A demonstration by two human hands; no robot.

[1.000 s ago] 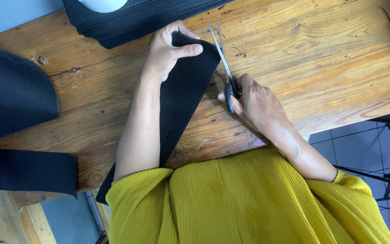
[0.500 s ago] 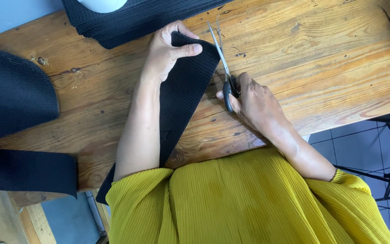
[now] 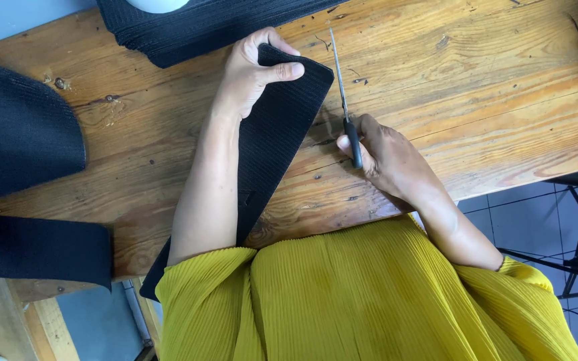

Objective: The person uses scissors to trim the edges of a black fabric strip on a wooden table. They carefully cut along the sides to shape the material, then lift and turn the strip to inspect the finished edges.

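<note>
From the head camera, a black elastic strip runs lengthwise from the table's near edge toward the far edge, tilted slightly right. The left hand pinches its far end, fingers closed. The right hand grips scissors, blades pointing to the far edge, just beside the strip. The wooden table is scuffed; blue floor tiles show at right.

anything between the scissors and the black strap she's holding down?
Nothing visible. The scissors in the right hand lie just right of the black strap, with only bare wooden table around the blades. The left hand pinches the strap's far end, clear of the blades.
</note>
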